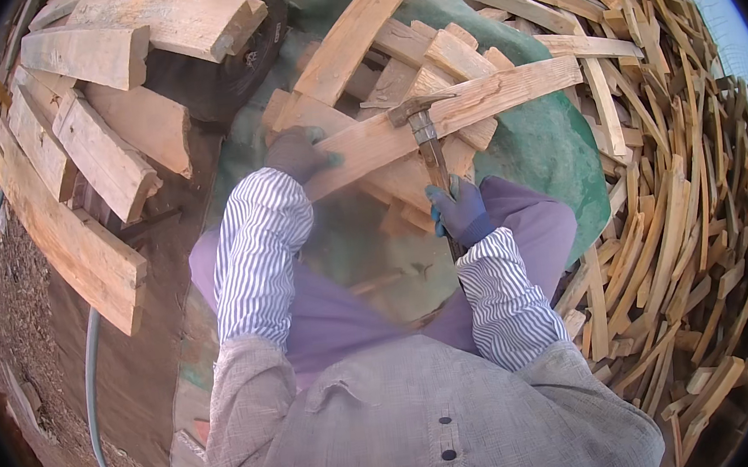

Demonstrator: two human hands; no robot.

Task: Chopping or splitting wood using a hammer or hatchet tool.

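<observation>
My gloved left hand (300, 155) grips the near left end of a long wooden board (365, 145), which slants up to the right over a stack of short planks (393, 86). In my gloved right hand (461, 210) is the handle of a claw hammer (432, 147). The hammer's metal head lies over the middle of the board; whether it touches the wood I cannot tell. Another plank (355, 36) rests tilted on the stack, just beyond my left hand. Beneath the stack spreads a green sheet (528, 151).
Cut timber pieces (69, 222) are piled at the left beside a dark bag-like item (211, 80). A large heap of loose wood strips (657, 226) runs along the right side. A grey hose (95, 395) lies on the ground at the lower left.
</observation>
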